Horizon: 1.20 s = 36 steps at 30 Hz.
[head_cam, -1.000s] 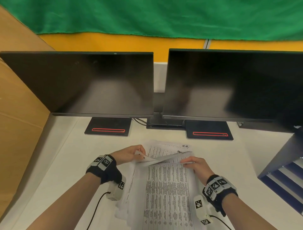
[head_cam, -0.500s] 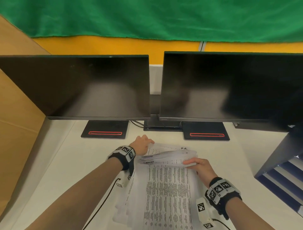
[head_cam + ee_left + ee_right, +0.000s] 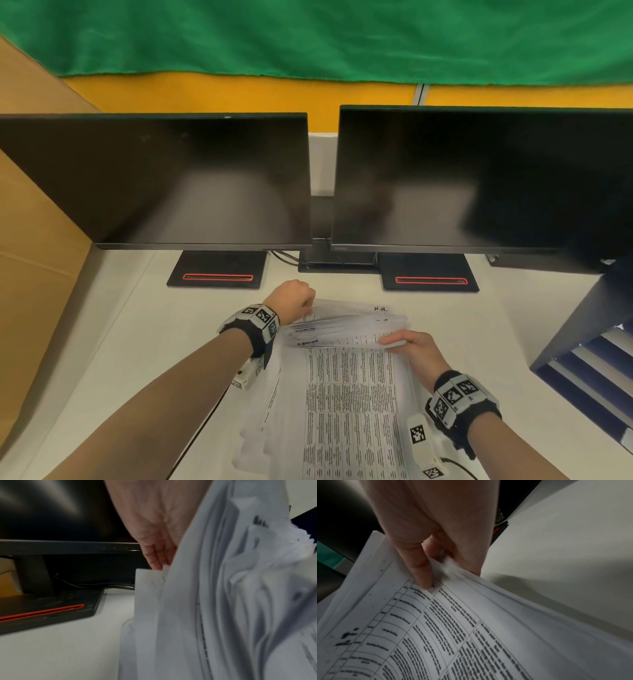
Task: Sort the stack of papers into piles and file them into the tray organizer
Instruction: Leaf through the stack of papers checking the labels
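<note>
The stack of papers (image 3: pixel 352 404) lies on the white table (image 3: pixel 144 359) just in front of the two monitors (image 3: pixel 164 178), its long axis running from the person toward the screens. Its far end is lifted and fanned into a loose sheaf, and both hands sit at that end: the left hand (image 3: pixel 291 299) at the far left corner, the right hand (image 3: pixel 411 346) on the right edge, a little nearer the person.

The left fingers (image 3: pixel 158 555) lie together behind the raised sheets; whether the thumb closes on them from the front cannot be told, though from the head view the hand looks curled round the corner. The right fingers (image 3: pixel 423 568) pinch a bundle of sheet edges, with one finger pressed down on the printed top page.

The tray organizer (image 3: pixel 589 356) stands to the right of the stack, dark-framed with blue shelves, so the right hand is nearer to it. Any pile pulled off would probably travel rightward, across the stack's long axis.

The sheets are thin, limp office paper printed with dense tables; they bow and splay where lifted, and their edges are ragged and uneven down the left side. They will likely slip against one another unless squared up. The table looks smooth and matte.
</note>
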Each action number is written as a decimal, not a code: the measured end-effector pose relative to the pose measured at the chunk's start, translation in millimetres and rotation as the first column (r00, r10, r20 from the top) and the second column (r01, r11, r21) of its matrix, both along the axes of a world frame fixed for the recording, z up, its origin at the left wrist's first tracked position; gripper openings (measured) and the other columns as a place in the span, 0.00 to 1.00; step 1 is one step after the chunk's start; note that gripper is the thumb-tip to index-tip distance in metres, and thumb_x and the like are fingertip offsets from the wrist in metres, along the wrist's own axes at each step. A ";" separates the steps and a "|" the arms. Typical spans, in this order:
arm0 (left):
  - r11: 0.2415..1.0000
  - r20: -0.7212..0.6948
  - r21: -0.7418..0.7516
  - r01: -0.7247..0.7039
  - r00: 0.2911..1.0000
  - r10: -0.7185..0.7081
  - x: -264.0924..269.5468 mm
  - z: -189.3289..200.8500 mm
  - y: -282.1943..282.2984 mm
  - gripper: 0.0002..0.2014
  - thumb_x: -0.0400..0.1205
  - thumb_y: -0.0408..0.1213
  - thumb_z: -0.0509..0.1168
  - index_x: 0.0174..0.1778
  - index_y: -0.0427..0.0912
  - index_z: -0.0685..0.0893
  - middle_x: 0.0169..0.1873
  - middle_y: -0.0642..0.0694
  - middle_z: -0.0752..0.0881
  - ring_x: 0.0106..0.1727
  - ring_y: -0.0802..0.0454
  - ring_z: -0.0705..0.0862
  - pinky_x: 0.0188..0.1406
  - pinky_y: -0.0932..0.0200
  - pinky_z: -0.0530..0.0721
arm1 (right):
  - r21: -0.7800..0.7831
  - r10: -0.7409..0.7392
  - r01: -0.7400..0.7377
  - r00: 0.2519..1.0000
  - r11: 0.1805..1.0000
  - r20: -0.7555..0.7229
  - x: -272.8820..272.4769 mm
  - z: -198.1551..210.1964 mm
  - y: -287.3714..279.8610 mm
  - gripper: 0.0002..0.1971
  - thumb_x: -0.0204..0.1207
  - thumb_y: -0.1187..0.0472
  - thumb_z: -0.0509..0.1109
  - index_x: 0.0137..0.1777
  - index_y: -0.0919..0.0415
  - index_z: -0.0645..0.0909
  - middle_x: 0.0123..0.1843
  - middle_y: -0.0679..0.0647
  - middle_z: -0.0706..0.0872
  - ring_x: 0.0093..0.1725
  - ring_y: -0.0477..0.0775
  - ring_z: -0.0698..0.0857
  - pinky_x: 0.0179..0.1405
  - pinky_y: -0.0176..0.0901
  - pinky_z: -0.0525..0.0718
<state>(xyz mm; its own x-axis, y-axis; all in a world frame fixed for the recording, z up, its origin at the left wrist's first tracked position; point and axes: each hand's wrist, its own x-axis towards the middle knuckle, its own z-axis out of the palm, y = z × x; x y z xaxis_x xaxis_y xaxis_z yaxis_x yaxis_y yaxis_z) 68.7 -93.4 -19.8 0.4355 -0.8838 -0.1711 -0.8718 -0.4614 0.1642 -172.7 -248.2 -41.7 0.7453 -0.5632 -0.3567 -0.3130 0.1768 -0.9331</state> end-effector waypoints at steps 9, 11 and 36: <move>0.998 0.151 0.022 -0.051 0.987 0.047 12.5 16.0 20.2 0.16 0.87 0.43 0.53 0.51 0.36 0.82 0.48 0.40 0.86 0.52 0.41 0.83 0.51 0.50 0.78 | -0.061 -0.006 0.007 1.000 0.998 0.008 12.2 7.8 1.9 0.11 0.70 0.78 0.71 0.38 0.63 0.90 0.44 0.56 0.91 0.49 0.53 0.87 0.45 0.34 0.80; 0.998 0.177 0.048 -0.050 0.983 0.041 9.7 19.0 24.7 0.15 0.87 0.42 0.53 0.52 0.36 0.81 0.49 0.38 0.86 0.50 0.39 0.84 0.49 0.50 0.79 | -0.075 0.012 -0.012 1.000 0.997 -0.003 14.7 7.2 4.8 0.12 0.70 0.78 0.71 0.37 0.62 0.91 0.45 0.56 0.91 0.51 0.55 0.87 0.49 0.37 0.81; 0.921 -0.399 0.135 -0.366 0.830 0.388 12.7 -5.0 47.6 0.26 0.84 0.34 0.57 0.79 0.43 0.63 0.77 0.41 0.64 0.62 0.42 0.81 0.38 0.61 0.86 | -0.055 0.037 -0.038 0.999 0.998 -0.019 19.6 -0.1 10.6 0.10 0.71 0.77 0.71 0.42 0.65 0.91 0.51 0.57 0.91 0.56 0.54 0.86 0.60 0.45 0.81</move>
